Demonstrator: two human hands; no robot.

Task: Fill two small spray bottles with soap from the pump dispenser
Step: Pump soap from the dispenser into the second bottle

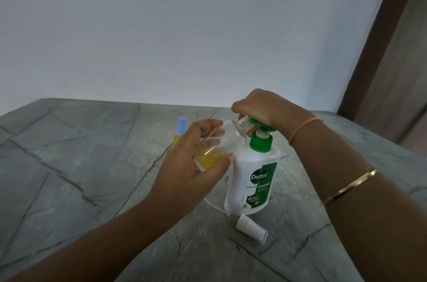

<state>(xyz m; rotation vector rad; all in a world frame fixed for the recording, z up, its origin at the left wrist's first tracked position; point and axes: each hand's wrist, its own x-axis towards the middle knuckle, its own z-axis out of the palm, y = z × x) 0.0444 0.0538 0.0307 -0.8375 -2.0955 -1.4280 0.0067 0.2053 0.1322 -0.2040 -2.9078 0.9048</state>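
A white soap dispenser (251, 180) with a green pump head stands on the grey stone table (80, 166). My right hand (265, 108) presses down on the green pump head. My left hand (184, 166) holds a small clear spray bottle (221, 143), tilted, with its open threaded neck at the pump's spout. Yellow soap sits in the bottle's lower part. A second small bottle (180, 130) with a blue spray cap and yellow liquid stands behind my left hand, partly hidden.
A white spray cap with a clear cover (251, 230) lies on the table in front of the dispenser, its thin tube curving left behind the dispenser. A white wall rises behind the table; a brown door frame (379, 50) is at right.
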